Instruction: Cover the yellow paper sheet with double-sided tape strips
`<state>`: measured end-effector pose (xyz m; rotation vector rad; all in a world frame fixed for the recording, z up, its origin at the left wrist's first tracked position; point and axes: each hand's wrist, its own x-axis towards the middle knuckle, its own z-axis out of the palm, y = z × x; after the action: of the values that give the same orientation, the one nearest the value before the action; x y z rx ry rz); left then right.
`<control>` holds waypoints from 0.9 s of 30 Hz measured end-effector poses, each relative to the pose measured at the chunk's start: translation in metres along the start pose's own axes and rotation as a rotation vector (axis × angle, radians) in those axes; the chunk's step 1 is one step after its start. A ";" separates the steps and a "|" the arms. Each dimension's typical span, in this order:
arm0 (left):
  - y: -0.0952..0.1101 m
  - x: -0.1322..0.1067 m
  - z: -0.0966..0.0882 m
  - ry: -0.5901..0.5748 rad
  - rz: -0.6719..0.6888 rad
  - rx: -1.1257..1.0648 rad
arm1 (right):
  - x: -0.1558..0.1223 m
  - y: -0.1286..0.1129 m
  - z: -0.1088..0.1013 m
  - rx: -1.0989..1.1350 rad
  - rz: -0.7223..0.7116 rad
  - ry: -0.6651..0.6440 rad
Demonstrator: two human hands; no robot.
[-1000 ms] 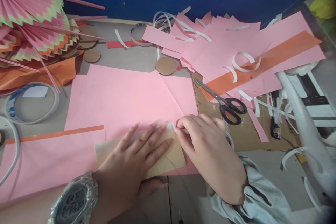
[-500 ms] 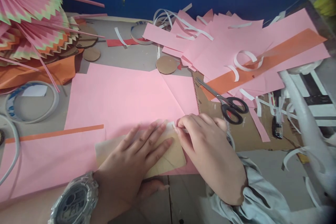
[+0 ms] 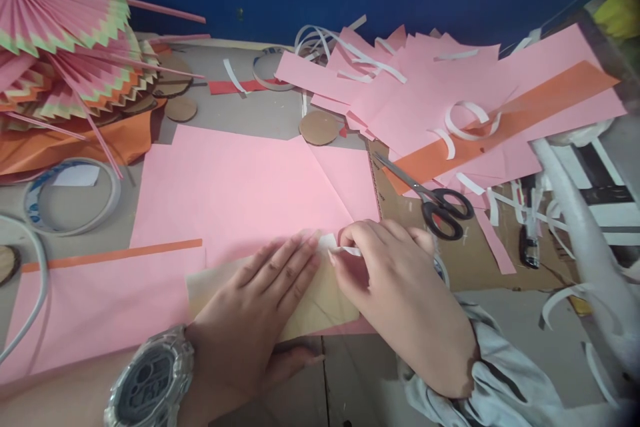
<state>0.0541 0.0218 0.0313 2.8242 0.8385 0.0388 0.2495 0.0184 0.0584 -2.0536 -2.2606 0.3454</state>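
Observation:
My left hand (image 3: 270, 290), with a clear watch on the wrist, lies flat over a pale yellow paper piece (image 3: 340, 300), fingers stretched along its top edge. That piece rests on large pink paper (image 3: 250, 180). Just right of my left fingertips, a white tape strip (image 3: 327, 241) shows at the top edge. Between thumb and curled index finger, my right hand (image 3: 395, 287) pinches the strip's narrow lifted end (image 3: 351, 251). Part of a tape roll (image 3: 440, 271) shows behind my right hand. Most of the yellow piece's left half is hidden under my left hand.
Black-handled scissors (image 3: 440, 203) lie on cardboard to the right. Behind them is a pile of pink sheets (image 3: 400, 97) with curled white strips. Pleated paper fans (image 3: 65, 27) and a tape roll (image 3: 113, 197) sit left. Orange-edged pink paper (image 3: 110, 300) lies at front left.
A narrow white end now shows between my right thumb and index finger. My left index finger has drawn in against the other fingers. The whole view has shifted slightly.

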 end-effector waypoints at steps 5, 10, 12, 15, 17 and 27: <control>0.002 0.000 0.001 0.011 -0.001 0.000 | -0.001 0.000 0.001 0.018 0.032 0.029; 0.002 0.003 0.000 0.059 0.002 0.009 | -0.001 0.002 0.003 0.038 0.025 0.079; 0.002 0.003 -0.004 0.075 0.009 -0.007 | -0.001 0.003 0.002 0.071 0.001 0.073; 0.002 0.005 -0.011 0.091 -0.024 -0.096 | -0.003 0.005 -0.002 0.152 -0.023 0.056; 0.000 0.006 -0.016 0.107 -0.093 -0.160 | -0.004 0.006 -0.005 0.193 -0.031 0.047; -0.020 0.019 -0.019 0.021 -0.112 -0.246 | -0.007 0.007 -0.013 0.202 -0.031 -0.020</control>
<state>0.0578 0.0519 0.0454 2.5484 0.9263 0.1458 0.2598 0.0141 0.0705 -1.9213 -2.1649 0.5691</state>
